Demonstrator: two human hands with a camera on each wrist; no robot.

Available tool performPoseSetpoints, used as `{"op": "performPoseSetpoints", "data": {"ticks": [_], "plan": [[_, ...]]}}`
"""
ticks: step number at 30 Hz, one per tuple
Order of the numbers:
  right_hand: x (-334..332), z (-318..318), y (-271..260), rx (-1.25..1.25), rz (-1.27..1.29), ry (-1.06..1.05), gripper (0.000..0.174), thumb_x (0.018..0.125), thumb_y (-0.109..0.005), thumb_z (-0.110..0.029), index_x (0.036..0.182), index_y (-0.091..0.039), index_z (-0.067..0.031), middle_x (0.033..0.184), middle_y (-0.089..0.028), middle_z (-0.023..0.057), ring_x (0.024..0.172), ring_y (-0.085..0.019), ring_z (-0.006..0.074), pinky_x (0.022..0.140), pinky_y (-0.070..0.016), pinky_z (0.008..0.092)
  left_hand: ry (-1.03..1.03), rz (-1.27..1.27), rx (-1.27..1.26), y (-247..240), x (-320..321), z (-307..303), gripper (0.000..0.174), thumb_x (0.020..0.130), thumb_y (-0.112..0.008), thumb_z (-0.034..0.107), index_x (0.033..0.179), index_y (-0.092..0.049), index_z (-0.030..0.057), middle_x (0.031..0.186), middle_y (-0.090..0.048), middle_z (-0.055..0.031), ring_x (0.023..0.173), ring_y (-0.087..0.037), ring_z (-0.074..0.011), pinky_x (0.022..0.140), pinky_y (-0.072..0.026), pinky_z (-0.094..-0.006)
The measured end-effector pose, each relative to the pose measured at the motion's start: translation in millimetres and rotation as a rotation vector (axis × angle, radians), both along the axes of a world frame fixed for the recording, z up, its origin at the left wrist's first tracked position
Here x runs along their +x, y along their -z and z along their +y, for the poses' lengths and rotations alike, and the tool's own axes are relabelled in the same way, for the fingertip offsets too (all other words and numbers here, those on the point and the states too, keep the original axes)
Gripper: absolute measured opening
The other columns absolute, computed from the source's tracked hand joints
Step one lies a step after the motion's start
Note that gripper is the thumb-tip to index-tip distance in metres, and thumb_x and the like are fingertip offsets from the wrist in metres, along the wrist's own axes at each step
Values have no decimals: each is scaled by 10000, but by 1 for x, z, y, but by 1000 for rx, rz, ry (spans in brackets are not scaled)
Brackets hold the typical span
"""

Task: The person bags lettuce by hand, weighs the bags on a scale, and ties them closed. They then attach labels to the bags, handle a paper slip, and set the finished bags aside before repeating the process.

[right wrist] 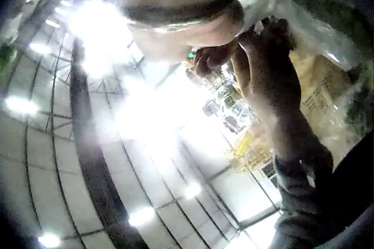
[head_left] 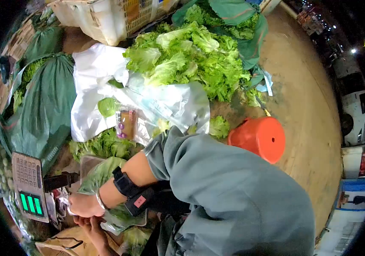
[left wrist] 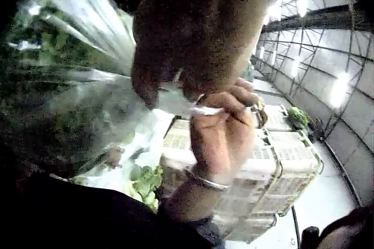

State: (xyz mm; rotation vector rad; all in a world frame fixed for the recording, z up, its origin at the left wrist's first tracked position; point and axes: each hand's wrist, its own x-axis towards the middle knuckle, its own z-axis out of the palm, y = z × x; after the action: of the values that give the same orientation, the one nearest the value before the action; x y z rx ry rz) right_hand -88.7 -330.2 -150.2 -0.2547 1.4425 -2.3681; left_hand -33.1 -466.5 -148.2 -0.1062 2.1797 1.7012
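A clear plastic bag of leafy greens (head_left: 99, 177) lies on the scale's tray in the head view, below the forearm. My right hand (head_left: 85, 205), with a silver bangle, and my left hand (head_left: 94, 234) meet at its gathered end. The left wrist view shows my left hand (left wrist: 196, 33) pinching the bag's (left wrist: 87, 103) stretched neck, while my right hand (left wrist: 225, 138) curls its fingers round a twisted white end. In the right wrist view, my right hand (right wrist: 181, 42) and left hand (right wrist: 269, 71) are close together beside the bag (right wrist: 321, 21); some fingertips are hidden.
A scale display (head_left: 31, 202) stands left of the hands. Loose lettuce (head_left: 186, 55), white plastic bags (head_left: 97, 72), a red stool (head_left: 261, 138) and green sacks (head_left: 46, 98) lie around. A white crate (head_left: 101, 19) is at the top, a woven basket (head_left: 69, 239) at the bottom.
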Motion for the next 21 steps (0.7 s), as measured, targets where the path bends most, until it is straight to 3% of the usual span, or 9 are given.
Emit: {"op": "performPoseSetpoints", "data": {"ticks": [2,5,8,10,13,15,16,18,21], "plan": [[17,34,-49,-35,-252,-26,144,776,-383,-40,692,-472,36,576,-567,118,468,-559,182,405,-436,318,223,501,-337,67,-26,-45,253,847,-429,64,1094,-396,19,857,-431,-34,756,-435,-115,632,-378,-242],[20,26,-43,-56,-118,153,102,810,-375,-56,802,-456,5,551,-549,94,483,-564,162,424,-451,310,-103,-56,51,73,-27,-32,244,794,-523,182,992,-445,62,867,-488,-40,761,-466,-84,612,-414,-271],[35,11,-32,148,729,456,124,787,-466,-106,873,-475,-17,616,-574,127,572,-593,264,506,-459,382,-347,-449,297,78,-9,-6,272,813,-511,230,1028,-455,73,829,-528,-43,751,-510,-116,641,-440,-281],[42,32,-42,617,967,-195,171,761,-502,-159,862,-503,-21,685,-589,145,692,-600,291,564,-466,401,-488,-760,397,86,12,-7,293,825,-502,261,1052,-462,80,804,-555,-46,744,-539,-137,660,-458,-288],[36,30,-38,636,1075,-6,291,726,-508,-209,884,-558,30,698,-588,206,694,-611,301,602,-483,396,-599,-883,444,74,26,-3,316,837,-494,293,1076,-468,88,779,-581,-48,737,-568,-158,679,-476,-294],[45,44,-46,768,1042,194,262,760,-500,-256,752,-543,3,691,-585,164,670,-600,323,559,-484,396,-187,32,-7,19,25,25,294,868,-451,319,1004,-491,62,693,-545,-28,683,-552,-147,642,-466,-278],[41,51,-47,942,956,-45,296,759,-503,-284,733,-566,4,682,-594,173,634,-600,325,543,-486,404,41,473,-243,2,23,30,305,883,-429,333,967,-503,49,649,-527,-18,657,-544,-142,624,-462,-270],[30,78,-63,1082,778,-291,277,742,-514,-263,700,-586,1,689,-606,184,658,-609,322,556,-487,415,231,-197,199,-8,3,5,299,895,-438,308,902,-538,27,750,-557,-49,720,-556,-158,650,-461,-263],[45,87,-58,1146,957,-421,232,716,-512,-216,678,-598,-4,690,-609,195,668,-608,335,564,-483,426,4,-319,474,-24,12,45,156,820,-553,166,867,-557,17,801,-573,-51,670,-531,-139,583,-428,-265]]}}
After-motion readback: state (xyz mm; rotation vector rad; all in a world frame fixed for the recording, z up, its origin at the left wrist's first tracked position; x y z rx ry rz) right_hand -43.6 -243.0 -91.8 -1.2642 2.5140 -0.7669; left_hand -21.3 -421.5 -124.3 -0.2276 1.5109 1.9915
